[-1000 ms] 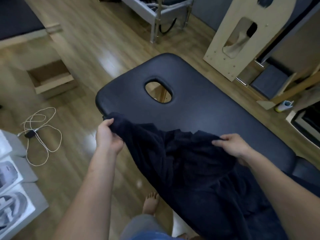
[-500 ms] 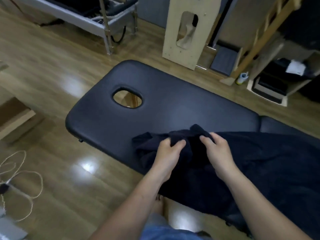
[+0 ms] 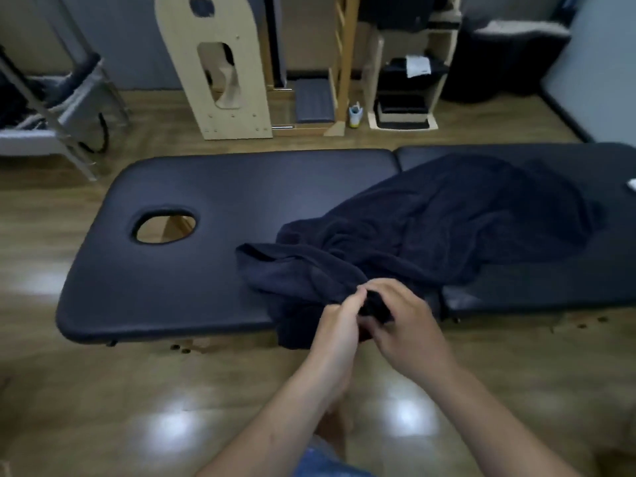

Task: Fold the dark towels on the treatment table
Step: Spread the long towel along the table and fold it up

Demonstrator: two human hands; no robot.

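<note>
A dark navy towel (image 3: pixel 440 218) lies crumpled across the middle and right of the black treatment table (image 3: pixel 192 277), with one part hanging over the near edge. My left hand (image 3: pixel 339 327) and my right hand (image 3: pixel 404 321) are close together at that near edge, both pinching a bunched bit of the towel's edge. The fabric between my fingers is mostly hidden by the hands. The table's oval face hole (image 3: pixel 164 227) is at the left, uncovered.
Beyond the table stand a wooden arched panel (image 3: pixel 220 70), a wooden ladder frame (image 3: pixel 340 63), a low shelf (image 3: pixel 406 94) and a small spray bottle (image 3: pixel 355 116). A metal-framed bed (image 3: pixel 51 108) is at the far left. A small white object (image 3: pixel 631 184) lies on the table's right end.
My hands went from spread wide on the towel to close together, then drew back to the near edge with the fabric. My view swung right and now faces the table's long side.
</note>
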